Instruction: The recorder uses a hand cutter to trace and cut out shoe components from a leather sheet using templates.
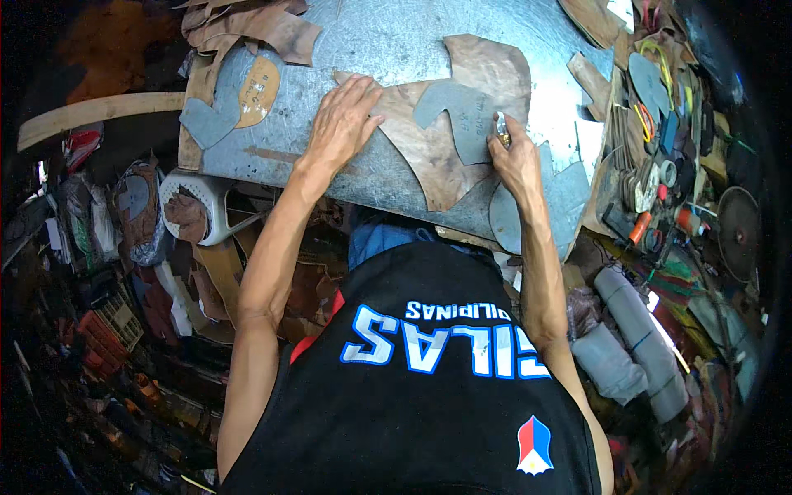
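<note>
My left hand [345,115] lies flat, fingers stretched out, at the left end of a brown leather piece [408,136] on a metal-topped table [363,45]. A curved grey template [466,124] with handwriting rests on this leather. At the template's right edge, my right hand [518,157] is closed round a small tool with a shiny metal end [501,128]; its exact kind is hard to make out. Behind the template spreads another brown leather piece [499,70]. Near my right wrist, a rounded grey template [505,219] sits at the table's front edge.
Left on the table are a tan oval template [259,92], a grey template [210,122] and stacked leather [264,29]. Tools, tape rolls and a pair of orange-handled pliers-like grips [639,227] crowd the right side. A white stool [216,210] stands below left.
</note>
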### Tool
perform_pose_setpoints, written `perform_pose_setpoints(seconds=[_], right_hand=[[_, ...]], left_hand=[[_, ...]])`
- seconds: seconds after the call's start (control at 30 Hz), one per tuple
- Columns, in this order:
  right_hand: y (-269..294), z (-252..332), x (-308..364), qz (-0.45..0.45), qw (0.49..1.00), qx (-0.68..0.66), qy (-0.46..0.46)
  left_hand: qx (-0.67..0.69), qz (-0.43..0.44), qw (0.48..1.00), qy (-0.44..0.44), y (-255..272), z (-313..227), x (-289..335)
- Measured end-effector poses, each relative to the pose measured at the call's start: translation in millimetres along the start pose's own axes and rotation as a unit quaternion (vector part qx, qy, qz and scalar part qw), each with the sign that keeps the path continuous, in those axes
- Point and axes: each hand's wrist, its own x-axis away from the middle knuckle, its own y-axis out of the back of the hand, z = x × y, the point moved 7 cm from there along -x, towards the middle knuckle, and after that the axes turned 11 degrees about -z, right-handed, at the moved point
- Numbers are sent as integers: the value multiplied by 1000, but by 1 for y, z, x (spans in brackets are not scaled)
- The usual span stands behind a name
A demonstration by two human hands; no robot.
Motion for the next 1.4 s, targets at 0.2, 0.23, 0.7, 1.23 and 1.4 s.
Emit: perform_pose_setpoints(seconds=[0.2,0.23,0.7,1.23,1.4], right_hand=[[-23,46,-39,121,965,191,130],[-30,45,-48,120,965,194,128],[-49,60,-48,94,951,148,253],[-35,36,-22,39,978,114,173],[4,3,-30,45,998,-33,29]], left_hand=[[0,18,1000,-17,1,-4,6],[-2,21,1000,-18,1,-5,6],[8,27,997,-65,-1,-10,6],[4,86,993,-75,2,-16,-3],[-1,45,990,-130,2,-19,-29]])
